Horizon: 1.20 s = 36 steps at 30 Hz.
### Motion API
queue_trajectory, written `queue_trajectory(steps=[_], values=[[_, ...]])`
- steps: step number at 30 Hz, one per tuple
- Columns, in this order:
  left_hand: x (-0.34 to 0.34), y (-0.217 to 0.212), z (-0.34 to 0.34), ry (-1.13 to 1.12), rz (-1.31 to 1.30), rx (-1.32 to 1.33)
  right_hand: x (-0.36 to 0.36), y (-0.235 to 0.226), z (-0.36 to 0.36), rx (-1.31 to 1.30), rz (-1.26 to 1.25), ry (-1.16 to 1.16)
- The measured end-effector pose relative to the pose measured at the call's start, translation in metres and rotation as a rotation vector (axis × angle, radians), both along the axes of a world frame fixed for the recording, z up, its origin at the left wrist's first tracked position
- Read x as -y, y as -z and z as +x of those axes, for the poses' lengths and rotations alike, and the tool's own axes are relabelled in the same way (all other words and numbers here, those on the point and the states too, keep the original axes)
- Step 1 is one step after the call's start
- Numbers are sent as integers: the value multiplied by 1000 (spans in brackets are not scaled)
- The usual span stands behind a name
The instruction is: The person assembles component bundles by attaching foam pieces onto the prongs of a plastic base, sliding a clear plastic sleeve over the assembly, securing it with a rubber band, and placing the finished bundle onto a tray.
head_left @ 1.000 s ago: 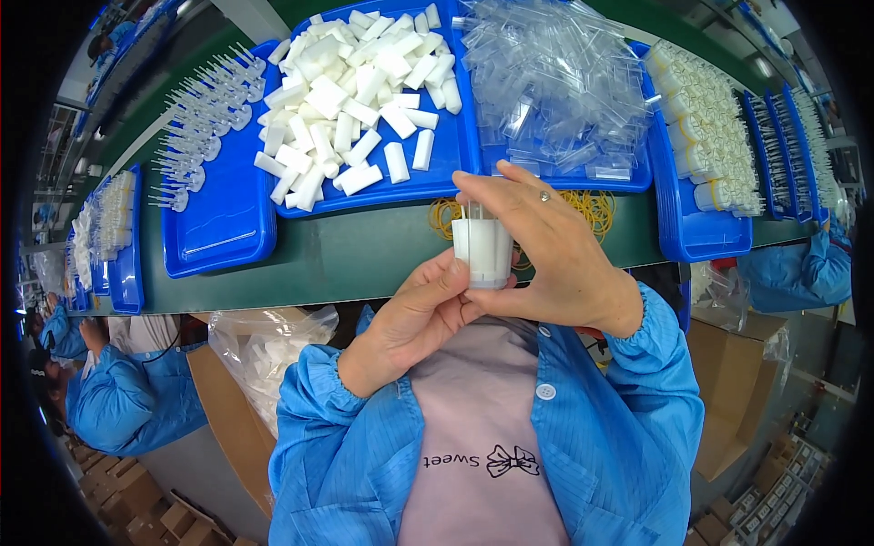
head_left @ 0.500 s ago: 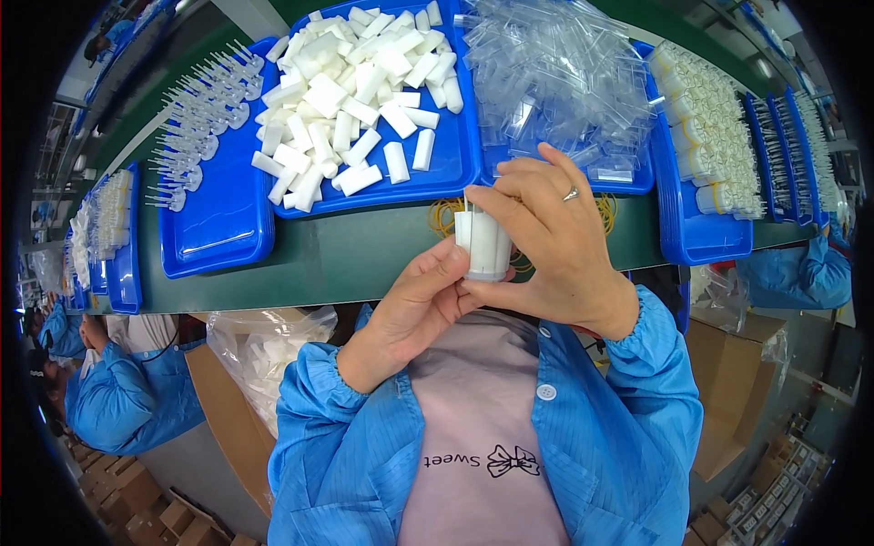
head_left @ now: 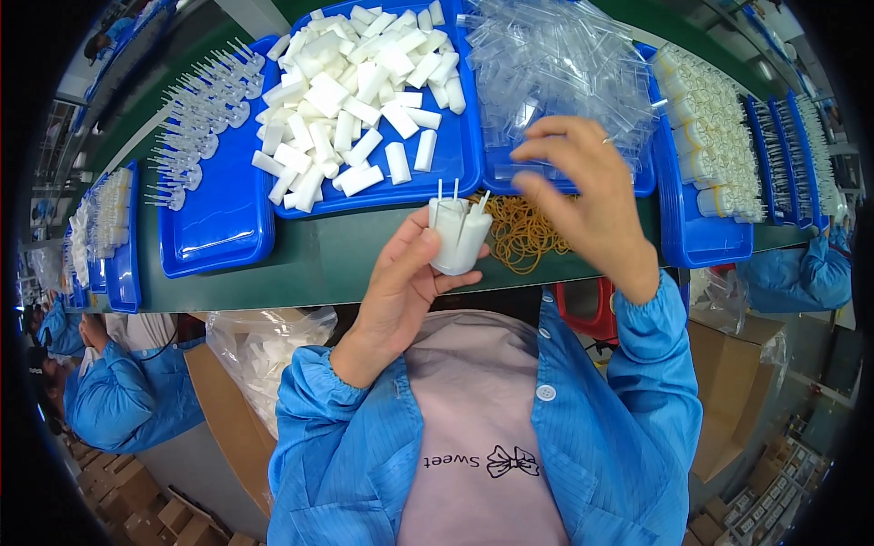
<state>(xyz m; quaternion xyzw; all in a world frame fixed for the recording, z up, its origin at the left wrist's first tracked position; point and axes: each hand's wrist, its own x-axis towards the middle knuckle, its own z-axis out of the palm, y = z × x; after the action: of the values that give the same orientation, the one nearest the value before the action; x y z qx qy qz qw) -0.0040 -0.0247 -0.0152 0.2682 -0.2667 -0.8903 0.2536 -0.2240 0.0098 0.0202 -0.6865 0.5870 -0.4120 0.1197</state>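
Left hand (head_left: 401, 268) pinches the bundle of white blocks (head_left: 458, 238) between thumb and fingers, roughly upright over the near edge of the green tabletop (head_left: 228, 296); three thin clear stems (head_left: 456, 189) project from its top; right hand (head_left: 596, 196), at the bundle half a second ago, is now clear of it, fingers spread near the yellow rubber bands (head_left: 519, 238), nothing seen in its grasp; hence left hand alone supports the bundle; a wedge-shaped gap shows between blocks.
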Motion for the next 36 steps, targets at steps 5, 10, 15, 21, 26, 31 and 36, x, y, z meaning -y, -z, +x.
queue_trajectory(steps=[5,10,15,21,26,31,36], values=[[1,3,4,-108,-175,67,12,19,-14,-598,54,74],[-4,4,2,-147,-325,77,9,21,4,-606,248,65],[-2,9,5,-159,-464,66,11,21,-1,-482,245,42],[1,9,4,-158,-682,89,0,4,7,43,150,58],[-2,4,6,-184,-856,155,-22,-20,27,975,91,-79],[-6,2,8,-196,-850,147,-32,-22,31,828,-24,-104],[-9,-1,9,-176,-812,134,-35,-27,32,760,-4,-103]])
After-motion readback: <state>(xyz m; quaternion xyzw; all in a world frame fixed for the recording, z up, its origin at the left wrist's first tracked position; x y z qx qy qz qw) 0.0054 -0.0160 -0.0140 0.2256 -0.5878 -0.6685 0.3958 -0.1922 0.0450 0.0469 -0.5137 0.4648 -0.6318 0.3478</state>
